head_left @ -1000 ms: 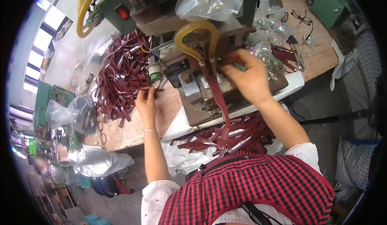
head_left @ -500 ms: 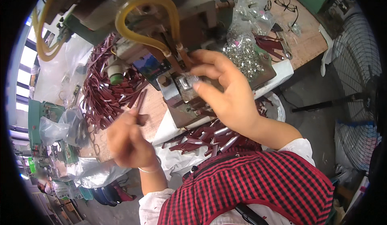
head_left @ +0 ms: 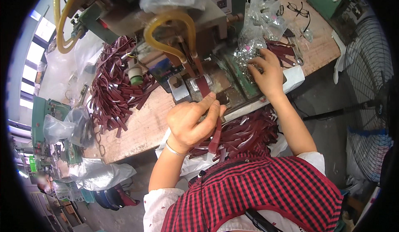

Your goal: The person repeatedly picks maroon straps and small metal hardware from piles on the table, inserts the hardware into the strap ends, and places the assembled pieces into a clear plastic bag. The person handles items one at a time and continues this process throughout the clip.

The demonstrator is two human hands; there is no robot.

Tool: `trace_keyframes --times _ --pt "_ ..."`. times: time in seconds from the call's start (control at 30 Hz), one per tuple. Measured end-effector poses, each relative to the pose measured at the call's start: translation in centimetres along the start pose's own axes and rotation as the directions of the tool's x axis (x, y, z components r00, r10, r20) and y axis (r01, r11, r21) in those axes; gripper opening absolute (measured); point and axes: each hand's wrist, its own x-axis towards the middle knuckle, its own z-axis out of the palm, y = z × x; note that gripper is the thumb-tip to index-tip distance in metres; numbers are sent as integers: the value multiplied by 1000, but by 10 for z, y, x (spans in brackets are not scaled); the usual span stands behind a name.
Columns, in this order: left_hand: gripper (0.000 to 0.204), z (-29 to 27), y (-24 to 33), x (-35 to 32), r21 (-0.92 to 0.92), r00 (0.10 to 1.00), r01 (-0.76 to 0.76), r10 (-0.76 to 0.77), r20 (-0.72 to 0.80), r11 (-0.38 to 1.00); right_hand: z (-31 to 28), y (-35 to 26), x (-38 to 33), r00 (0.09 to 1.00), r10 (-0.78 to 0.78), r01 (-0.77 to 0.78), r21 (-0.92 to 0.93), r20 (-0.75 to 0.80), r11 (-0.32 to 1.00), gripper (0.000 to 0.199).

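My left hand (head_left: 189, 121) is closed, pinching a dark maroon strap (head_left: 203, 85) between thumb and fingers. The strap's far end lies on a small bright metal holder (head_left: 193, 84) in the press, under two copper-coloured prongs (head_left: 198, 66). Its other end hangs below my fingers. To the right, my right hand (head_left: 269, 76) reaches over a heap of small shiny metal pieces (head_left: 244, 61), fingers bent and apart. Its fingertips touch the heap's edge; I cannot see any piece held in them.
A large pile of maroon straps (head_left: 110, 88) lies left of the press, and more straps (head_left: 249, 134) rest below the table's front edge. A yellow hose (head_left: 151, 26) loops above the work spot. Eyeglasses (head_left: 298, 9) lie at the back right, near a standing fan (head_left: 365, 65).
My left hand has come right from beside the strap pile, bringing a strap onto the metal holder. My right hand has left the holder and moved right to the metal pieces.
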Motion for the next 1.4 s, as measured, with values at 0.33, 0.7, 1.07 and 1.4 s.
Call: trace_keyframes --times 0.33,0.7,1.07,1.4 --pt "28 -41 43 -34 52 969 246 -245 -23 968 1 -11 28 988 -129 137 86 -88 987 15" --pt "18 -60 -121 -94 762 759 416 -651 9 496 -4 -66 31 977 168 -213 596 132 774 16" --pt "14 -61 -119 -138 104 599 797 -755 -266 595 -49 0 -29 934 358 -325 446 10 834 14" --pt "21 -36 -96 -147 -505 126 853 -991 -40 129 -15 -133 28 949 135 -315 831 285 458 25"
